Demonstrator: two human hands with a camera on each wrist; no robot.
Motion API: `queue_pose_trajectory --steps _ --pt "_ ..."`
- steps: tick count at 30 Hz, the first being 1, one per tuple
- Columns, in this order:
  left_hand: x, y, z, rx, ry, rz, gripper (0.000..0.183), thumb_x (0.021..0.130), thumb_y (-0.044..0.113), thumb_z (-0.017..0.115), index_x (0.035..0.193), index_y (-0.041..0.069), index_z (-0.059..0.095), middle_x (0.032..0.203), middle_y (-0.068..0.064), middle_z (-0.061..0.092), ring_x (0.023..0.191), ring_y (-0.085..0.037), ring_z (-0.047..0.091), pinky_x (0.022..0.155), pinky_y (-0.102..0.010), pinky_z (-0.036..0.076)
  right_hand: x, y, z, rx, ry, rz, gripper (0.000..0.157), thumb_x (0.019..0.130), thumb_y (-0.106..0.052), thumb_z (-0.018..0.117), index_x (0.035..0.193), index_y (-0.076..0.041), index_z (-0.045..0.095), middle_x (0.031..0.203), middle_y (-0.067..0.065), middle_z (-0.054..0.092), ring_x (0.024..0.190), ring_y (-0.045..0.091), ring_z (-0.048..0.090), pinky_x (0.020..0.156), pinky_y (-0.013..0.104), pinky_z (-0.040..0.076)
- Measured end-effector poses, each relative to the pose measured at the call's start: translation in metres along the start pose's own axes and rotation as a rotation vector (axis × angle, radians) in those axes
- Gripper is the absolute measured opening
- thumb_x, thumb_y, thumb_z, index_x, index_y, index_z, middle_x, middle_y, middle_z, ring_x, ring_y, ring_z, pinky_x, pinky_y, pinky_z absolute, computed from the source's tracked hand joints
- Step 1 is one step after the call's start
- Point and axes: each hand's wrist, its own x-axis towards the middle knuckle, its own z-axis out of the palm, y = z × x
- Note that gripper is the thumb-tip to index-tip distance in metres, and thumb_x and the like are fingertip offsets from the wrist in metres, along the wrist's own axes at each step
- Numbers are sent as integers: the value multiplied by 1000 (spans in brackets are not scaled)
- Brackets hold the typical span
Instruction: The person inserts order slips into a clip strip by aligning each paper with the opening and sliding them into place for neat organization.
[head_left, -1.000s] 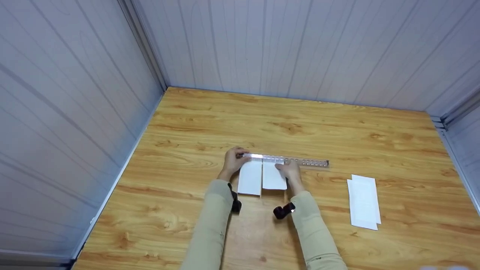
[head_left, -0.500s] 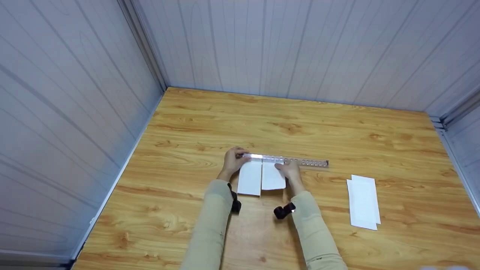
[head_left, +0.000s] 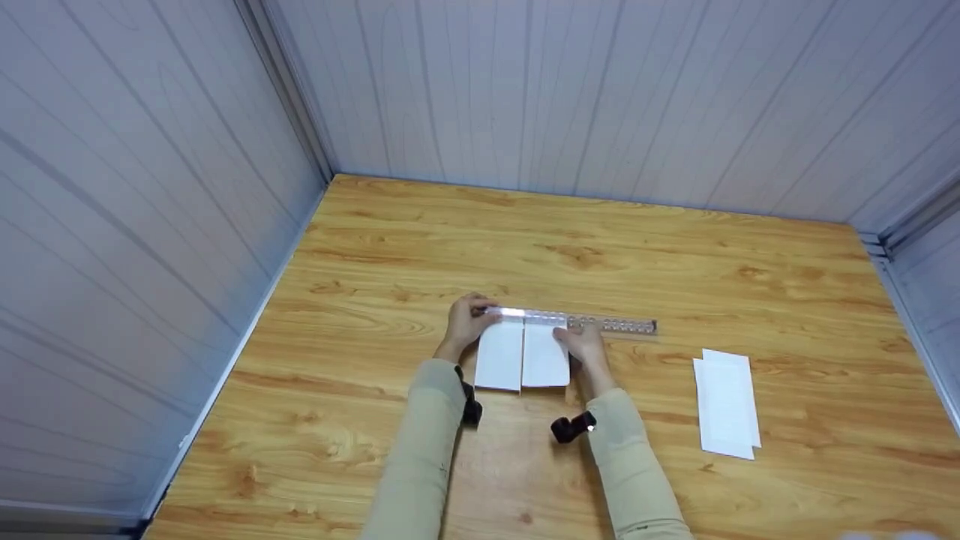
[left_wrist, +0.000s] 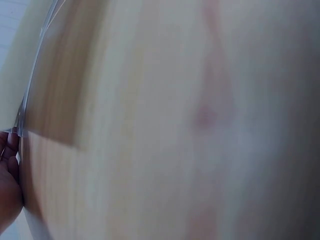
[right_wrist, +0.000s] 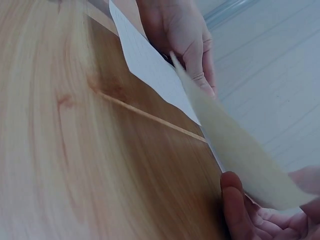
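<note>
Though illegible, marks (right_wrist: 145, 57) on white paper (right_wrist: 155, 72)

The bare left hand (head_left: 466, 324) partly hides one end of the long, clear plastic strip (head_left: 544, 317). The left wrist view crops that hand and blurs the brown wooden tabletop (left_wrist: 145, 125); any print on the two overlapping white rectangular sheets (head_left: 727, 405) is too small to read.

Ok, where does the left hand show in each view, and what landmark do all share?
Head: left hand near the middle, at the left end of the clear strip.
Left wrist: left hand at the left edge, below mid-height.
Right wrist: left hand at the top edge, right of centre.
Shared landmark: the table.
</note>
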Motion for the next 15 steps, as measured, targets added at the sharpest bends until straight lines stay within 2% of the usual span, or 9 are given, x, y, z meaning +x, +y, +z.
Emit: queue_pose_trajectory --steps 2,3,5,6,8,10,12,13,15 --pt "0 0 0 -11 -1 -8 19 74 -1 68 92 -7 66 91 -17 60 83 -29 57 74 -32 48 -10 -4 -4 16 -22 0 55 83 -12 59 118 21 35 69 11 60 54 13 54 54 25 47" --pt "0 0 0 -14 -1 -13 19 74 0 68 92 -7 66 92 -18 60 84 -29 57 74 -32 48 -15 -6 -6 8 -21 0 63 83 -12 58 125 21 25 77 14 61 55 13 56 54 24 47" --pt "0 0 1 -17 -4 -16 20 74 0 68 93 -8 66 93 -18 60 84 -29 57 74 -33 48 -20 -7 -9 -32 -20 -13 69 84 -16 57 130 19 18 97 21 60 66 16 58 60 24 47" --pt "0 0 1 -17 -4 -17 20 74 0 68 92 -8 66 94 -18 60 85 -29 57 74 -33 48 -22 -7 -11 -69 -8 -31 68 85 -17 57 129 19 22 109 22 56 72 16 57 62 23 45" --pt "0 0 1 -16 2 -8 20 74 0 69 92 -8 66 93 -19 60 85 -30 57 74 -34 48 -24 -5 -12 -76 2 -27 49 85 -17 56 119 16 44 112 23 54 77 19 57 66 25 47" --pt "-2 5 0 -35 4 5 20 74 -2 68 92 -11 64 93 -23 59 85 -34 57 76 -38 48 -23 -1 -14 -39 -2 -27 34 85 -16 55 104 12 58 96 21 61 73 18 59 65 26 49" --pt "-3 9 -1 -52 4 16 20 74 -4 67 91 -13 64 92 -25 58 85 -37 56 76 -41 47 -23 1 -15 21 -20 -8 26 85 -13 54 93 11 61 74 14 63 60 15 58 56 26 50" --pt "-3 9 -1 -54 5 17 19 74 -4 67 91 -13 64 92 -25 58 84 -36 56 75 -40 47 -24 2 -16 61 -31 8 25 85 -12 54 93 11 61 63 10 60 53 15 58 52 27 51" --pt "-3 9 -2 -54 3 12 19 74 -4 67 91 -13 64 91 -24 58 84 -35 56 75 -38 48 -25 3 -19 114 -50 17 24 86 -10 53 93 13 59 58 6 59 49 12 57 49 26 50"
